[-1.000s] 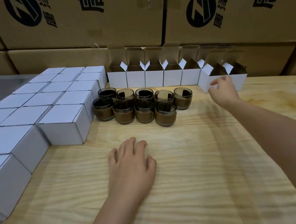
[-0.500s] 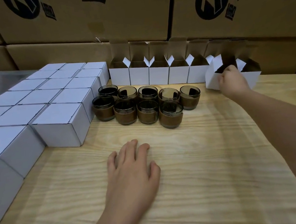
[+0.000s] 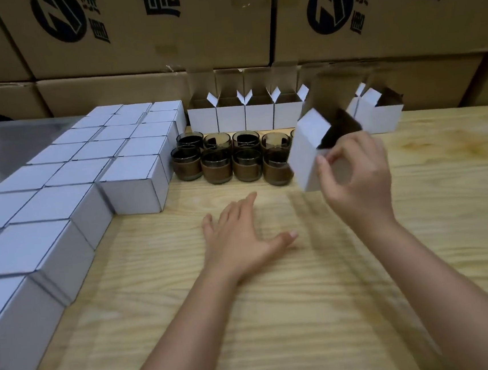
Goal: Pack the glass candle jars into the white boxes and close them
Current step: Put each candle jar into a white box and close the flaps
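Several brown glass candle jars stand in two rows at the middle of the wooden table. My right hand pinches an open white box by its near edge and holds it tilted above the table, just right of the jars and partly hiding the rightmost ones. My left hand lies over the tabletop in front of the jars with its fingers straight and spread, holding nothing. A row of open white boxes stands behind the jars, and one more open box sits at the right.
Several closed white boxes fill the left side of the table in a stepped block. Large printed brown cartons form a wall along the back. A grey surface lies at the far left.
My right hand has lifted the open box from the right end of the row and brought it toward me and left, in front of the jars. My left hand stayed on the table, shifting slightly.
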`<state>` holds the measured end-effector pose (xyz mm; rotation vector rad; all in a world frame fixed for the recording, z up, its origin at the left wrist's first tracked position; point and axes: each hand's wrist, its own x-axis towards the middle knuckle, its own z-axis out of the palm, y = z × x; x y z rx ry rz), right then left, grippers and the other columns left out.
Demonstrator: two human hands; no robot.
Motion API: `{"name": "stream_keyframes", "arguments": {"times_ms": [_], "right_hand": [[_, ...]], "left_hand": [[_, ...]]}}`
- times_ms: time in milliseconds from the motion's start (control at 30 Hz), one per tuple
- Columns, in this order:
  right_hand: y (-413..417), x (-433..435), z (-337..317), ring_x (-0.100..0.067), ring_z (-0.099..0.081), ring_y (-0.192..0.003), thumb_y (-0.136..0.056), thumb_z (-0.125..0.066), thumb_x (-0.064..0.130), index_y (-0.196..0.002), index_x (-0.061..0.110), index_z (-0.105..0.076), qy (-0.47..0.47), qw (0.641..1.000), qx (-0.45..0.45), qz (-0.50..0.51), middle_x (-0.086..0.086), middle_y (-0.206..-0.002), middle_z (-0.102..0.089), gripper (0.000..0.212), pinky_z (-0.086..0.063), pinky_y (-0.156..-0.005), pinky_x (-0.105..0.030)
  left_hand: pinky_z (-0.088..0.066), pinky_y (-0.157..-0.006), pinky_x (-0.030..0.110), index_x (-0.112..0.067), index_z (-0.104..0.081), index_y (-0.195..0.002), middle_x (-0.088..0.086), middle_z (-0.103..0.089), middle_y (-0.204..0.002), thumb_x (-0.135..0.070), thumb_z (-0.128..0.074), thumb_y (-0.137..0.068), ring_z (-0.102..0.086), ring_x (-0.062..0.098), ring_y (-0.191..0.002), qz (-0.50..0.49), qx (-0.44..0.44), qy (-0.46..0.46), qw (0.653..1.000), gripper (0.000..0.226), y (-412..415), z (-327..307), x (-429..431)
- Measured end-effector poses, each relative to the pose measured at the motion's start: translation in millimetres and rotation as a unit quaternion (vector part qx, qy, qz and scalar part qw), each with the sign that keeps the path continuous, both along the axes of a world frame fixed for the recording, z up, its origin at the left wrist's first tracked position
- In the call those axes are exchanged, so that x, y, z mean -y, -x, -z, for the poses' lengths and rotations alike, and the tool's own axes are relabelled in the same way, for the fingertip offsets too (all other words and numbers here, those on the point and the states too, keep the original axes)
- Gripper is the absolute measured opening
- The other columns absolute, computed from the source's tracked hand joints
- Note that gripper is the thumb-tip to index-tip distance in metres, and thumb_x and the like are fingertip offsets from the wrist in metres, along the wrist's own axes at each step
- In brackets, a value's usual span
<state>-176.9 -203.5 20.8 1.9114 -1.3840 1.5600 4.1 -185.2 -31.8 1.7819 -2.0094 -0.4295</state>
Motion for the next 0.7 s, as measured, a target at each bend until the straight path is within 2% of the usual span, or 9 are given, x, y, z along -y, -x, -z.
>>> {"name": "stream_keyframes", "arguments": {"times_ms": [67,167,267,333,400,500,600,700], "right_hand": [[-19,-21,12,-0.029,-0.049,-0.075,-0.084,-0.059,0.015,-0.071,0.002,-0.058,0.006,1.0,-0.015,-0.02,-0.012,-0.081,-0.058,0.019,-0.038,-0.07,-0.031],[-40,-39,30,-0.028,-0.05,-0.073,-0.083,-0.06,0.015,-0.07,0.003,-0.059,-0.012,0.999,-0.018,-0.041,-0.01,-0.082,-0.059,0.018,-0.043,-0.066,-0.037],[-54,-43,40,-0.03,-0.051,-0.07,-0.081,-0.063,0.015,-0.07,0.004,-0.059,-0.018,0.998,-0.031,-0.053,-0.01,-0.08,-0.06,0.015,-0.044,-0.062,-0.039],[-58,-44,43,-0.03,-0.05,-0.068,-0.08,-0.063,0.015,-0.069,0.005,-0.059,-0.016,0.997,-0.047,-0.059,-0.009,-0.077,-0.059,0.015,-0.044,-0.061,-0.038],[-60,-45,44,-0.029,-0.049,-0.066,-0.08,-0.061,0.016,-0.067,0.005,-0.057,-0.021,0.997,-0.051,-0.059,-0.008,-0.074,-0.058,0.017,-0.043,-0.06,-0.037],[-60,-47,46,-0.026,-0.048,-0.066,-0.082,-0.057,0.02,-0.067,0.006,-0.058,-0.029,0.997,-0.033,-0.063,-0.005,-0.072,-0.057,0.02,-0.041,-0.058,-0.033],[-58,-47,43,-0.025,-0.053,-0.072,-0.083,-0.056,0.018,-0.072,0.004,-0.062,-0.012,0.997,-0.001,-0.08,-0.008,-0.078,-0.058,0.019,-0.044,-0.062,-0.031],[-52,-41,36,-0.023,-0.051,-0.088,-0.085,-0.058,0.014,-0.094,0.006,-0.067,0.007,0.988,0.095,-0.12,-0.007,-0.096,-0.05,0.015,-0.043,-0.08,-0.023]], "left_hand": [[-0.004,-0.116,0.052,-0.033,-0.009,-0.151,-0.006,-0.033,-0.153,-0.094,-0.04,-0.045,-0.022,0.01,-0.143,0.008,-0.041,-0.004,0.999,0.126,-1,-3,-1],[-0.006,-0.117,0.048,-0.036,-0.002,-0.152,-0.011,-0.037,-0.151,-0.084,-0.051,-0.043,-0.028,0.006,-0.141,0.012,-0.121,-0.002,0.993,0.129,-4,-6,-2],[-0.006,-0.117,0.046,-0.037,-0.003,-0.151,-0.018,-0.045,-0.143,-0.064,-0.056,-0.059,-0.032,0.003,-0.138,0.014,-0.16,0.0,0.987,0.11,-5,-5,0],[-0.005,-0.117,0.046,-0.038,-0.011,-0.148,-0.017,-0.055,-0.135,-0.055,-0.052,-0.067,-0.037,0.004,-0.135,0.007,-0.151,-0.002,0.989,0.092,-4,-4,3],[-0.006,-0.116,0.046,-0.037,-0.02,-0.142,-0.014,-0.062,-0.125,-0.051,-0.055,-0.077,-0.044,0.008,-0.13,-0.003,-0.128,0.007,0.992,0.075,-4,-1,6],[-0.007,-0.117,0.047,-0.034,-0.027,-0.139,-0.011,-0.063,-0.12,-0.051,-0.056,-0.082,-0.048,0.012,-0.125,-0.015,-0.118,0.016,0.993,0.066,-3,2,8],[-0.005,-0.116,0.045,-0.038,-0.03,-0.136,-0.015,-0.061,-0.121,-0.061,-0.054,-0.07,-0.048,0.008,-0.125,-0.002,-0.13,0.004,0.991,0.073,-3,0,5],[-0.004,-0.115,0.044,-0.043,-0.032,-0.131,-0.023,-0.057,-0.11,-0.075,-0.052,-0.045,-0.047,0.002,-0.123,0.014,-0.15,-0.018,0.988,0.094,-3,-5,4]]}}
